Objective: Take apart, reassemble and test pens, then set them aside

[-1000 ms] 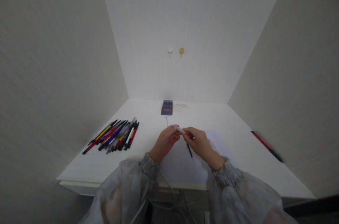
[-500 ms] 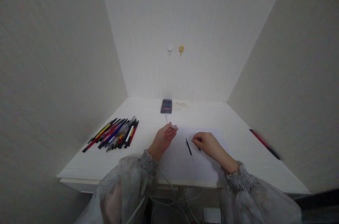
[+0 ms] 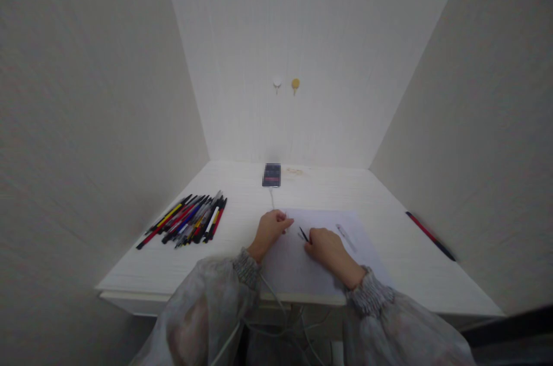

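1. We have our two hands apart, both over a thin white sheet of paper (image 3: 302, 276) that lies by the near edge of the white wooden table (image 3: 242, 274).
2. Our left hand (image 3: 271, 232) is over the left edge of the paper. Its thumb and fingers pinch a small pale piece (image 3: 286, 215). Most of it hides behind our fingers, so we cannot tell its full shape.
3. Our right hand (image 3: 327, 248) is curled up near the middle of the paper. Its fingers close on the near end of a thin black stick (image 3: 304, 233). The other end pokes out toward the far edge of the paper. We cannot tell if the stick is lifted or touches the paper.
4. Near the right edge of the paper, beside our right hand, we see a see-through, pen-shaped piece (image 3: 345, 236) lying flat.
5. Near the left edge of the table we have a big messy pile of black, red, yellow, blue and clear pens (image 3: 192, 221).
6. A long red and black pen (image 3: 429, 234) lies along the right edge.
7. A dark flat phone (image 3: 272, 174) with a white cord (image 3: 272, 199) lies near the far edge.
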Motion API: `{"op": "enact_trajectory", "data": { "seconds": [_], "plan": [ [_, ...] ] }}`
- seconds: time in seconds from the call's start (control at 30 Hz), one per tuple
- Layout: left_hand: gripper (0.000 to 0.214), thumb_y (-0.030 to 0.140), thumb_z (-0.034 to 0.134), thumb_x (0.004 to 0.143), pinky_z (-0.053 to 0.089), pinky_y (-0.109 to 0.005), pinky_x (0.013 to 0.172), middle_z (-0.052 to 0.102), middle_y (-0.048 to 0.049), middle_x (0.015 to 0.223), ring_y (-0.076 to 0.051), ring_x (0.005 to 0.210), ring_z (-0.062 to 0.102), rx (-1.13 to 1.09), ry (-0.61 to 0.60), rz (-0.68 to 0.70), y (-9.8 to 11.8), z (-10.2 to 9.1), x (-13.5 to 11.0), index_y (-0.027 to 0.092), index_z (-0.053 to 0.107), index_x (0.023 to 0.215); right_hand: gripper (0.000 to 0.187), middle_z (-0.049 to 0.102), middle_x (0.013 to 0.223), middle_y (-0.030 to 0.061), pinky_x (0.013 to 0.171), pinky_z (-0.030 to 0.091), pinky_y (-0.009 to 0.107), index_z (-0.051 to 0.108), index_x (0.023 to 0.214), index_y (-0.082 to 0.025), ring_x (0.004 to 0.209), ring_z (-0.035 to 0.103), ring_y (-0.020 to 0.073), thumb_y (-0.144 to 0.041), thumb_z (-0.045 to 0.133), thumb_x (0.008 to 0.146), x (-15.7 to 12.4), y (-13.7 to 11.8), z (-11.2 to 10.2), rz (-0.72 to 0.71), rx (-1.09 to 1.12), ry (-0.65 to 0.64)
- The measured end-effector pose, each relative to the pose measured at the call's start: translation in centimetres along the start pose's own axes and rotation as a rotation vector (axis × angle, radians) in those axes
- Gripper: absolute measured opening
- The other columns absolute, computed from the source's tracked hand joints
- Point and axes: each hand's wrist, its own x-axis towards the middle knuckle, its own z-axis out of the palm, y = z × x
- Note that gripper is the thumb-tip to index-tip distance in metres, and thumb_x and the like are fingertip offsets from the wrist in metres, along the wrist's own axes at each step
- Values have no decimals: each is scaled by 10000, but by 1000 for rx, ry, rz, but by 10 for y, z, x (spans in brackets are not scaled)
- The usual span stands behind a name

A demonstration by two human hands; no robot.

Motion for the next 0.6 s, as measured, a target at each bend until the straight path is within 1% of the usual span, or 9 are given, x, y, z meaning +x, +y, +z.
{"op": "enact_trajectory", "data": {
  "seconds": [0.1, 0.17, 0.2, 0.27, 0.33, 0.4, 0.5, 0.57, 0.6],
  "plan": [
    [231, 381, 604, 615, 364, -234, 527, 550, 10, 496, -125, 493, 537, 264, -6, 49, -4, 0, 1, 154, 560, 611, 239, 630, 869, 158, 641, 386, 300, 615, 846, -105, 817, 589, 246, -231, 449, 728, 1, 1, 4, 13, 22, 17],
    [211, 356, 611, 615, 363, -238, 552, 566, 0, 515, -138, 533, 551, 371, -3, 49, -4, 0, -1, 152, 574, 653, 231, 632, 849, 158, 633, 380, 298, 618, 827, -103, 800, 591, 245, -225, 457, 716, 3, 2, 6, 29, 42, 28],
    [210, 337, 612, 618, 364, -238, 562, 573, -3, 529, -141, 549, 556, 401, -4, 46, -4, 0, -2, 148, 579, 704, 224, 633, 837, 157, 627, 376, 296, 618, 812, -103, 788, 591, 243, -225, 461, 710, 3, 3, 7, 37, 56, 33],
    [257, 292, 607, 629, 366, -237, 578, 589, -11, 571, -145, 581, 565, 437, -6, 40, -2, 1, -3, 137, 569, 830, 203, 633, 811, 151, 610, 366, 289, 614, 774, -108, 760, 590, 235, -234, 472, 701, 5, 6, 6, 50, 105, 42],
    [311, 256, 602, 636, 367, -235, 595, 600, -23, 623, -150, 623, 572, 465, 2, 36, -1, 2, -5, 130, 540, 913, 169, 632, 786, 135, 593, 353, 273, 598, 741, -118, 732, 583, 216, -239, 494, 686, 6, 9, 3, 58, 187, 58],
    [331, 250, 614, 629, 367, -234, 606, 603, -33, 672, -156, 664, 576, 487, 8, 32, 0, 2, -6, 132, 522, 924, 138, 628, 734, 94, 562, 340, 247, 569, 768, -127, 655, 571, 171, -204, 504, 674, 6, 11, 0, 60, 330, 45],
    [346, 284, 635, 619, 368, -232, 603, 594, -31, 691, -156, 667, 575, 480, -3, 24, 0, 3, -6, 140, 500, 903, 165, 595, 624, 18, 508, 317, 213, 515, 853, -136, 514, 510, 107, -132, 425, 715, 4, 7, 0, 18, 583, -7],
    [333, 308, 638, 622, 368, -232, 586, 586, -19, 669, -147, 627, 569, 459, -9, 22, -2, 3, -6, 147, 491, 875, 160, 570, 603, 1, 499, 307, 205, 506, 850, -139, 510, 484, 98, -122, 391, 740, 3, 0, 3, -34, 657, -3],
    [328, 315, 639, 624, 368, -230, 573, 580, -11, 652, -140, 597, 564, 443, -13, 21, -3, 3, -6, 151, 487, 863, 134, 565, 612, 3, 502, 303, 203, 512, 833, -140, 531, 482, 100, -145, 414, 741, 2, -5, 5, -56, 658, 8]
  ]
}}
